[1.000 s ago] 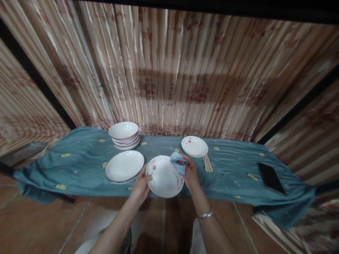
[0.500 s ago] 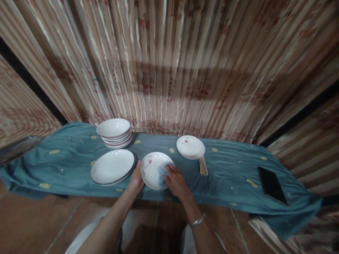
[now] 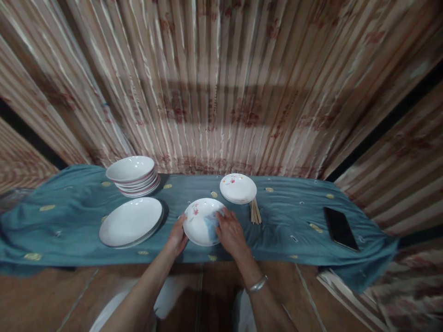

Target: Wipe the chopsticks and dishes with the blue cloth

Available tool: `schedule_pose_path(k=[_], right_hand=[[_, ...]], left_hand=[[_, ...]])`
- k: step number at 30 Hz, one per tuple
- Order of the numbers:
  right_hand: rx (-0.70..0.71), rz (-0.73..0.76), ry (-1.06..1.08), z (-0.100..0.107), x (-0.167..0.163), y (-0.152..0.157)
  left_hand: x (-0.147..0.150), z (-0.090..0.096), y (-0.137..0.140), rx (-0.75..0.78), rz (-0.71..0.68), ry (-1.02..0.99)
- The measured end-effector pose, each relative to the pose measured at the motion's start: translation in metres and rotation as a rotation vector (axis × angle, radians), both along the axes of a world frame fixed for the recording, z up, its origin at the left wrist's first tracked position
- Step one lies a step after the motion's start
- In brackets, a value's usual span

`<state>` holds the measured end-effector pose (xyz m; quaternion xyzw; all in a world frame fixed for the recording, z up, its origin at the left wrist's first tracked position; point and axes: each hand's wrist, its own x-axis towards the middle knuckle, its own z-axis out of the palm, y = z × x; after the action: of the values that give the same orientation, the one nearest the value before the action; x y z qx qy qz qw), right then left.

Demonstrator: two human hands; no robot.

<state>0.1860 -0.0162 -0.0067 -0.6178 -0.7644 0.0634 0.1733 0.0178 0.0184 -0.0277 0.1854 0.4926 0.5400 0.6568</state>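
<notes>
A white plate with pink flowers is held above the front of the cloth-covered table. My left hand grips its left rim, thumb at the edge. On its right side, my right hand presses a thin bluish-white cloth against the plate's face, fingers closed over it. Behind and to the right lies a small stack of flowered plates, with a bundle of chopsticks partly under it. Left of my left hand sits a stack of larger oval plates.
Several bowls are stacked at the back left. A black phone or tablet lies near the right end. The table's blue-green cloth hangs over the front edge. A pleated curtain rises right behind the table.
The view has turned slightly right, so the table things appear further left. My right hand and the cloth have shifted a little on the plate; my left hand keeps its hold.
</notes>
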Motion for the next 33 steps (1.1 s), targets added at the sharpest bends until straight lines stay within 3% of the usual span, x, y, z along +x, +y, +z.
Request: schedule_pose_path(k=[6, 14, 21, 26, 33], right_hand=[[-0.126, 0.033, -0.027, -0.011, -0.016, 0.004], [-0.121, -0.082, -0.048, -0.021, -0.026, 0.025], [-0.088, -0.042, -0.027, -0.012, -0.046, 0.037], [-0.128, 0.02, 0.15, -0.013, -0.061, 0.045], [-0.161, 0.243, 0.497, -0.025, -0.064, 0.046]], left_hand=[[-0.018, 0.002, -0.007, 0.006, -0.06, 0.002], [-0.023, 0.006, -0.026, -0.003, -0.164, -0.057], [-0.028, -0.001, -0.036, -0.012, -0.244, -0.118], [-0.029, -0.004, -0.035, 0.002, -0.261, -0.138], [-0.029, -0.004, -0.034, -0.043, -0.216, -0.129]])
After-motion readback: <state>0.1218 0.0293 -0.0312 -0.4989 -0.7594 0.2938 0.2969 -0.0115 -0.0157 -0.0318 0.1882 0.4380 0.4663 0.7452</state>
